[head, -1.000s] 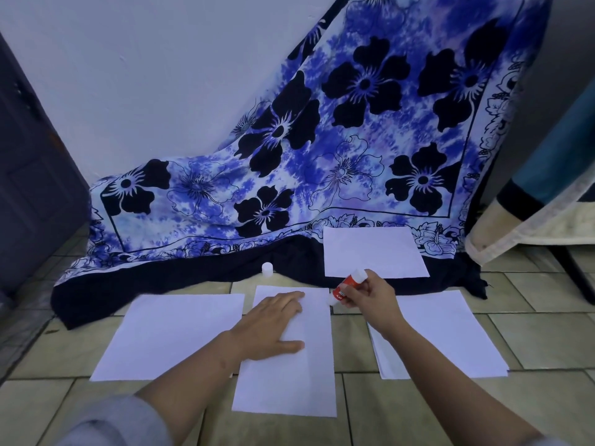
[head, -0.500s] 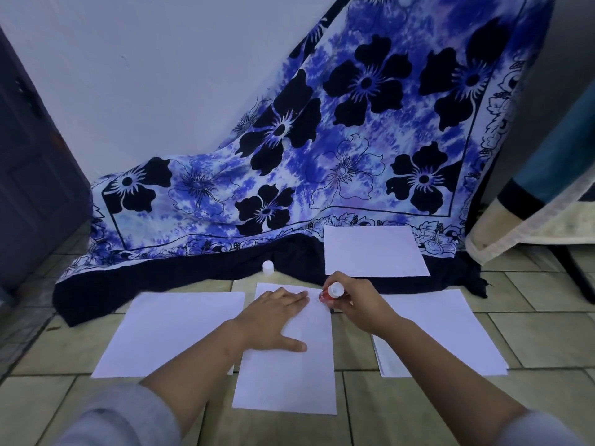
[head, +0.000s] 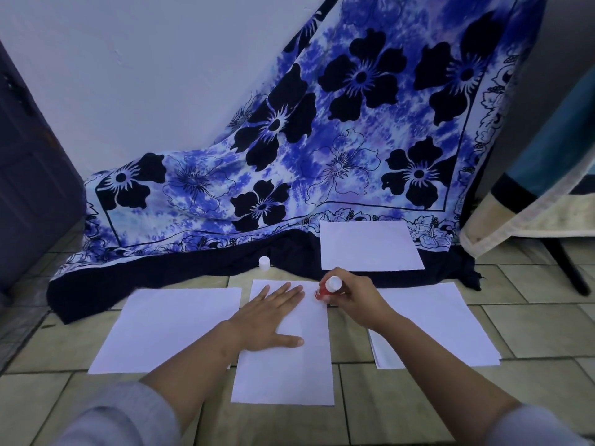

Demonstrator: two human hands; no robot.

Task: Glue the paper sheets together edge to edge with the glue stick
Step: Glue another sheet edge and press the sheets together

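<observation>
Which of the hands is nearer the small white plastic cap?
Left. The left hand rests flat close in front of the white cap; the right hand holds the red glue stick farther right.

A beige tiled floor (head: 402, 413) carries a white middle sheet (head: 289, 375). Left of the middle sheet lies a second sheet (head: 167, 326). Right of it lies a third sheet (head: 450, 323), perhaps a thin stack. Beyond it spreads the dark hem of a floral cloth (head: 193, 272), with a small white cap (head: 264, 263) at the hem's edge.

Left hand (head: 267, 320) flat, palm down, fingers straight, thumb splayed. Right hand (head: 354, 300) fingers curled round glue stick (head: 325, 288).
</observation>
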